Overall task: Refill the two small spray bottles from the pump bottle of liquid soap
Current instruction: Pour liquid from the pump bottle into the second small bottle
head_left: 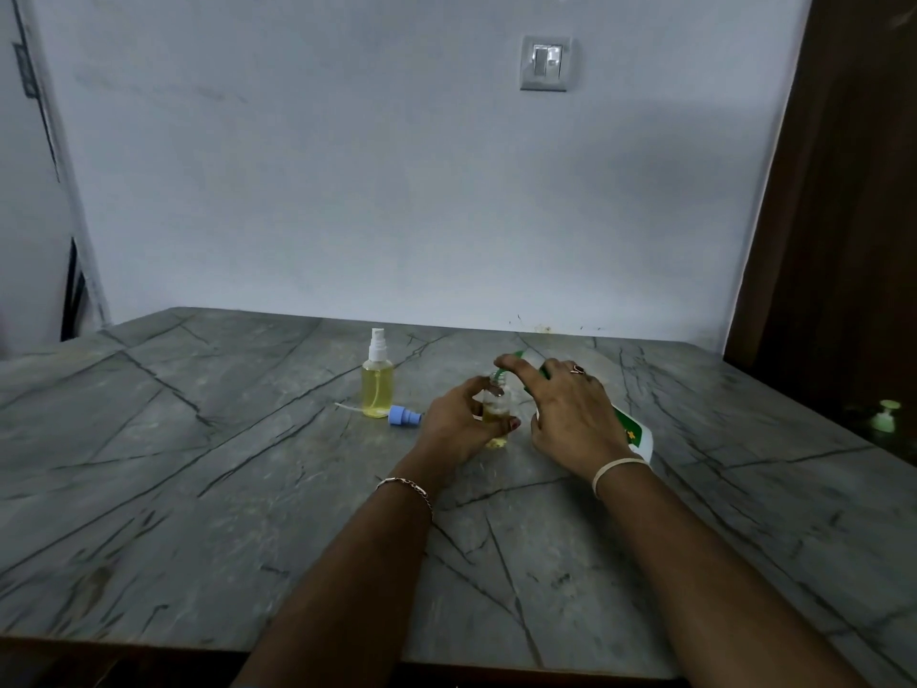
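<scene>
Steadying with the left hand [459,422], fingers and thumb curled round its sides, a small clear uncapped spray bottle [496,407] holding a little yellow liquid, upright on the grey veined stone table [198,489]. Tipping with the right hand [565,414], wrapped over it, a white green-labelled plastic pump bottle [637,432] from that small bottle's right, green spout apparently at its mouth. Just left, lying on its side, a loose blue spray cap [404,416]; beyond that, standing, a capped clear spray bottle [378,384] full of yellow liquid.
</scene>
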A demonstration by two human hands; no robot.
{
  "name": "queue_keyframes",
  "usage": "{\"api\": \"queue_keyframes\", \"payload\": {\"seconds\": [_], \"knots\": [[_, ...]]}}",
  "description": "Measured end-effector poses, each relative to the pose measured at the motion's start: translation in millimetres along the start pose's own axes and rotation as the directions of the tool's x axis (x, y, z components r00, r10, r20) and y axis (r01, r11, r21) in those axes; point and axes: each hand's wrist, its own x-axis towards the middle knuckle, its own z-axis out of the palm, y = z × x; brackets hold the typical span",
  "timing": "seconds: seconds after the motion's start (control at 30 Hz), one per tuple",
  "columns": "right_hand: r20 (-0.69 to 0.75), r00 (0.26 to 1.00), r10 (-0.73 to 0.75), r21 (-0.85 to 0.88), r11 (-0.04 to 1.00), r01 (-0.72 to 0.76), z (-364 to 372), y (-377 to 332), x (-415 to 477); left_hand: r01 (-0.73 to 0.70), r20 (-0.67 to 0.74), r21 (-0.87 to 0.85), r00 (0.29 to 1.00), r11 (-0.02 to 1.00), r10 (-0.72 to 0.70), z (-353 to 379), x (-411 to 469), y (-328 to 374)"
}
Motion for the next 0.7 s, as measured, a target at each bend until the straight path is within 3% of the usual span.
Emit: {"api": "queue_keyframes", "payload": {"seconds": [0.7], "knots": [[-0.008,1.000,0.002,0.018,1.000,-0.002,-3.4,-0.6,-0.1,-0.023,-0.010,0.027,1.000,0.999,0.024,1.7,1.0,-1.7]]}}
